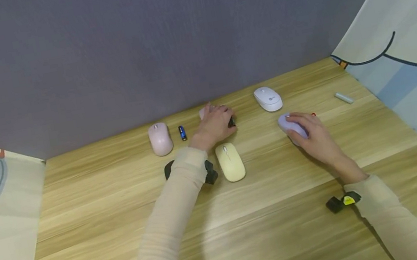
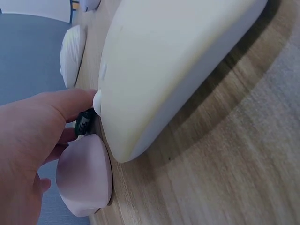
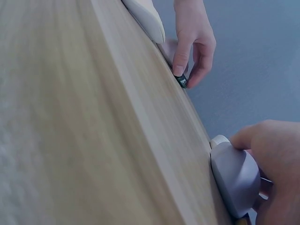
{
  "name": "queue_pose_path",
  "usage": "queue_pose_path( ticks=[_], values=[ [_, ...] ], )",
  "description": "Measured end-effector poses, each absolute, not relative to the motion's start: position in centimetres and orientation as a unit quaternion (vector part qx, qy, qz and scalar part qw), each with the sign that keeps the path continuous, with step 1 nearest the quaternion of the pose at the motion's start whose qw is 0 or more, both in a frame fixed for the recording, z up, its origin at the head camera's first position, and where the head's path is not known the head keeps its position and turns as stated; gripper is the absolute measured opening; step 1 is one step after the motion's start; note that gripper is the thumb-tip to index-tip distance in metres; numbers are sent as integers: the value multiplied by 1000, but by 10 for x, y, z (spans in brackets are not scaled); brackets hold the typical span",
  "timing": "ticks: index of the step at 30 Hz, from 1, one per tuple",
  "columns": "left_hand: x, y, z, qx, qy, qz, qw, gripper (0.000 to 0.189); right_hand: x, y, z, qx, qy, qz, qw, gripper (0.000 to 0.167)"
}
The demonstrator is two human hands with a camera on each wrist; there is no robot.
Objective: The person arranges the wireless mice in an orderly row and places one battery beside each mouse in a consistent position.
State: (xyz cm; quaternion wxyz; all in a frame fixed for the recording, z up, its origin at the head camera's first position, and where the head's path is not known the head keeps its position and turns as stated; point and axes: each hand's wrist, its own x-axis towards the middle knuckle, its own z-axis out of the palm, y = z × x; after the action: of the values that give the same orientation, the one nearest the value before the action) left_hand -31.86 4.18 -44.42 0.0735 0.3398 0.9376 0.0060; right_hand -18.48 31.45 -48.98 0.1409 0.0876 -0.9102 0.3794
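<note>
My left hand (image 1: pixel 213 125) pinches a small dark green battery (image 3: pixel 181 80) between thumb and fingers, close to the tabletop near the back wall. Partly hidden behind that hand is a pink mouse (image 2: pixel 86 173). A pale yellow mouse (image 1: pixel 231 163) lies just in front of the left hand and fills much of the left wrist view. On the right, my right hand (image 1: pixel 313 134) grips a lavender mouse (image 1: pixel 288 124), thumb on one side and fingers on the other. A small red-tipped item (image 1: pixel 313 114) shows just beyond those fingers, mostly hidden.
A white mouse (image 1: pixel 268 99) sits at the back, between the hands. Further left are another pink mouse (image 1: pixel 160 139), a blue battery (image 1: pixel 182 133) and a black object (image 1: pixel 169 169) mostly under the left forearm. A silvery battery-like cylinder (image 1: pixel 344 98) lies far right. A grey wall (image 1: pixel 136 54) bounds the table.
</note>
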Motion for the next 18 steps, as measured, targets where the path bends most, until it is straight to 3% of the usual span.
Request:
queue_pose_path(
  ticks=[8,18],
  values=[
    [-315,39,-438,356,932,32,61,51,-185,314,-490,86,-912,379,136,37],
    [-301,17,-397,368,925,82,47,45,-185,313,-489,78,-913,380,124,38]
  ],
)
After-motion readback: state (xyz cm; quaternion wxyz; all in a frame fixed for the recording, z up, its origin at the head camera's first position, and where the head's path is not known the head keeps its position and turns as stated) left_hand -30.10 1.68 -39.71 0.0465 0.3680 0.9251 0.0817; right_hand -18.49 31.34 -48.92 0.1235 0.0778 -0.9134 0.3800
